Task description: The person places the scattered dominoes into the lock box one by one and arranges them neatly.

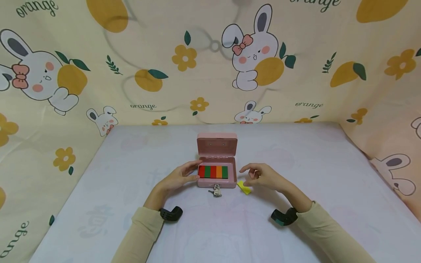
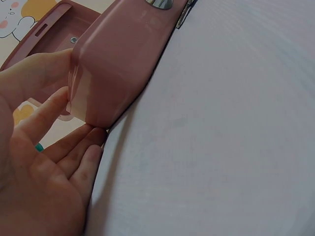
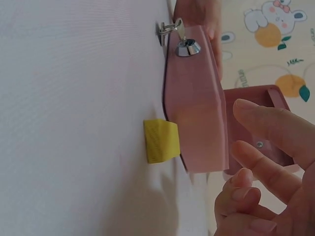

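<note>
A pink metal cash box (image 1: 233,175) stands on the table with its lid (image 1: 217,146) raised. Inside lies a row of red, green and orange blocks (image 1: 213,172). My left hand (image 1: 179,177) holds the box at its left side, thumb and index finger at the rim and the other fingers low against the outside. My right hand (image 1: 264,177) hovers off the box's right front corner, fingers loosely bent with nothing in them. Below it a small yellow block (image 3: 162,141) lies on the table, close beside the box.
Keys (image 1: 215,192) hang at the lock (image 3: 188,47) on the box's front. A white cloth covers the table (image 1: 98,182). Behind it and along both sides stands a patterned curtain (image 1: 204,84) with rabbits and oranges.
</note>
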Demonstrator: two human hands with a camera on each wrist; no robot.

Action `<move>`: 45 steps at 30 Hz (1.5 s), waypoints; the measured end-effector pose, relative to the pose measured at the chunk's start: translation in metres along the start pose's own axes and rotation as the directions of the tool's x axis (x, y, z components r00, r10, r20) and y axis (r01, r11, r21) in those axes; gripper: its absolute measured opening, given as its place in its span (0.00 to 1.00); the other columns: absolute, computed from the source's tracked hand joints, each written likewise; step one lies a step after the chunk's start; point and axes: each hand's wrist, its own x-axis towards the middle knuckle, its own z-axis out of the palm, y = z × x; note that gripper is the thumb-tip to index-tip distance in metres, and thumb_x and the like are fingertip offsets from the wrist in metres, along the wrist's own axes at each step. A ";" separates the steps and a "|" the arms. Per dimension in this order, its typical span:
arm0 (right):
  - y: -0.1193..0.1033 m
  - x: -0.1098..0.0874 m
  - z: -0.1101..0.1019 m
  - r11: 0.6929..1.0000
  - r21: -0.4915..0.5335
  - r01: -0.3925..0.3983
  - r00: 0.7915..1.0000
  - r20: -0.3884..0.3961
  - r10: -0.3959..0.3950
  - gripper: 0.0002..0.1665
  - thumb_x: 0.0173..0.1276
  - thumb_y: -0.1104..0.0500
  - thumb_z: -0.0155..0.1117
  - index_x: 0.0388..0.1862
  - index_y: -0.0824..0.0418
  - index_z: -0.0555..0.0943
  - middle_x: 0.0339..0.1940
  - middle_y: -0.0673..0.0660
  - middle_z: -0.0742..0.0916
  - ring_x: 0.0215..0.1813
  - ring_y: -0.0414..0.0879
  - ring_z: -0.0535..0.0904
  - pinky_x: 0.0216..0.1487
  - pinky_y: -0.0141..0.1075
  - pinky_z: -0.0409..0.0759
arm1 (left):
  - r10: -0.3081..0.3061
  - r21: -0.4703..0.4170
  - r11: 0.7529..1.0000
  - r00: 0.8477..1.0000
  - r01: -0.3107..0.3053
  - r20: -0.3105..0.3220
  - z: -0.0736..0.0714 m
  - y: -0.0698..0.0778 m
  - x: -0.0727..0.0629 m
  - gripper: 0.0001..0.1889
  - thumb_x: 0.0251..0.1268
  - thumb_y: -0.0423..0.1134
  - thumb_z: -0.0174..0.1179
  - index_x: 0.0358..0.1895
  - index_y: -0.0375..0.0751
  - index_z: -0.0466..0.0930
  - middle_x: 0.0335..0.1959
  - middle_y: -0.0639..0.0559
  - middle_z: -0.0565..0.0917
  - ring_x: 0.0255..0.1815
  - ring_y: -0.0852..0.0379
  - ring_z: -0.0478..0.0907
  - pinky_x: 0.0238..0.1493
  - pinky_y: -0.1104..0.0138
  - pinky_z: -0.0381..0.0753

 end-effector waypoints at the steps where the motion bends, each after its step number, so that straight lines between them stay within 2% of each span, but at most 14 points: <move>1: 0.001 0.000 0.000 1.000 0.007 0.000 1.000 0.004 0.000 0.22 0.57 0.61 0.72 0.49 0.70 0.79 0.25 0.51 0.73 0.26 0.36 0.67 0.28 0.26 0.65 | 0.000 0.001 1.000 1.000 0.000 0.000 0.000 0.000 0.000 0.32 0.66 0.40 0.60 0.72 0.55 0.61 0.78 0.53 0.59 0.81 0.47 0.50 0.79 0.45 0.51; 10: 0.009 0.000 0.004 1.000 -0.006 -0.026 0.998 0.054 0.026 0.25 0.55 0.61 0.73 0.52 0.68 0.79 0.27 0.53 0.75 0.27 0.37 0.69 0.30 0.26 0.68 | 0.015 0.015 1.000 1.000 -0.016 0.009 0.000 -0.001 0.000 0.32 0.67 0.39 0.59 0.73 0.53 0.61 0.78 0.52 0.58 0.81 0.47 0.50 0.79 0.46 0.51; 22: 0.016 -0.002 0.003 1.000 -0.008 -0.023 0.990 0.140 0.024 0.29 0.54 0.63 0.74 0.55 0.69 0.77 0.27 0.53 0.74 0.27 0.37 0.68 0.28 0.25 0.66 | 0.000 -0.009 1.000 1.000 0.000 -0.009 0.000 0.000 -0.001 0.32 0.65 0.40 0.61 0.72 0.56 0.62 0.78 0.54 0.59 0.81 0.48 0.50 0.79 0.46 0.51; 27: 0.019 -0.001 0.002 0.999 0.002 -0.040 0.985 0.169 0.039 0.30 0.54 0.63 0.74 0.56 0.69 0.76 0.28 0.54 0.73 0.28 0.38 0.67 0.27 0.25 0.64 | -0.002 -0.006 1.000 1.000 0.002 -0.005 0.000 0.000 0.000 0.32 0.65 0.40 0.61 0.72 0.56 0.62 0.78 0.54 0.59 0.81 0.48 0.51 0.79 0.46 0.51; 36: 0.023 0.001 0.000 1.000 0.012 -0.026 0.971 0.237 0.022 0.31 0.55 0.64 0.73 0.58 0.69 0.76 0.27 0.56 0.71 0.28 0.36 0.65 0.28 0.26 0.62 | -0.009 -0.007 1.000 1.000 0.009 -0.011 0.000 0.000 0.000 0.32 0.65 0.40 0.61 0.72 0.55 0.62 0.78 0.53 0.59 0.81 0.47 0.51 0.79 0.46 0.52; 45: 0.022 0.001 0.001 1.000 0.009 -0.024 0.969 0.244 0.021 0.30 0.55 0.66 0.72 0.58 0.69 0.76 0.26 0.56 0.71 0.28 0.36 0.65 0.28 0.26 0.63 | 0.010 0.001 1.000 1.000 -0.010 0.007 0.000 0.001 -0.001 0.32 0.66 0.39 0.60 0.73 0.53 0.61 0.78 0.52 0.58 0.81 0.46 0.51 0.79 0.46 0.51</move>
